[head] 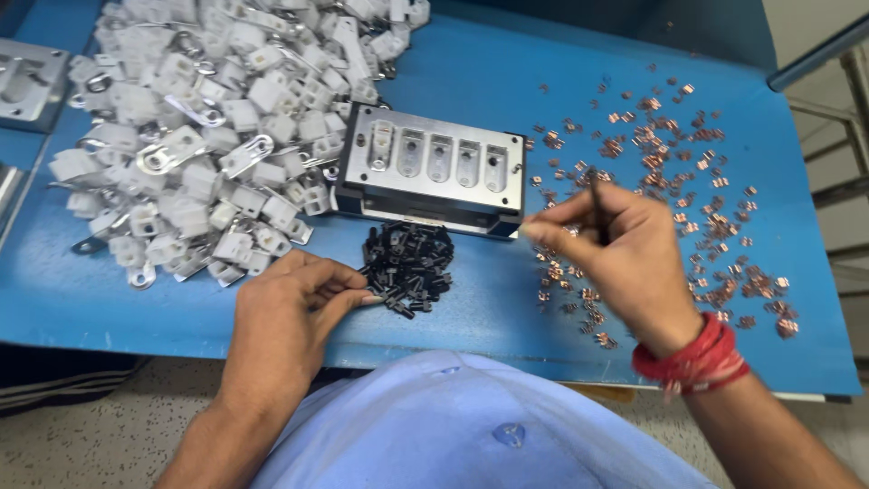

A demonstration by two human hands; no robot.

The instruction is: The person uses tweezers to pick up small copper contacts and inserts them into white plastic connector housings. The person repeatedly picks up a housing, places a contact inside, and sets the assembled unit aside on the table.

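My left hand [290, 308] pinches tiny black bits from the black pile [409, 264] at 6 o'clock of the metal tray [433, 172], so I'd pick gently while my right hand [615, 254] grips a thin stick [597, 206].

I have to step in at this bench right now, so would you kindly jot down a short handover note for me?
Left hand: fingertips on the small black parts in front of the jig, picking at the pile's edge.
Right hand: pinching a thin dark tool over the scattered copper clips.
Metal jig: five slots; the leftmost holds a white piece, the other four look unfilled.
White housings are heaped at the left on the blue table.
Left: four slots.
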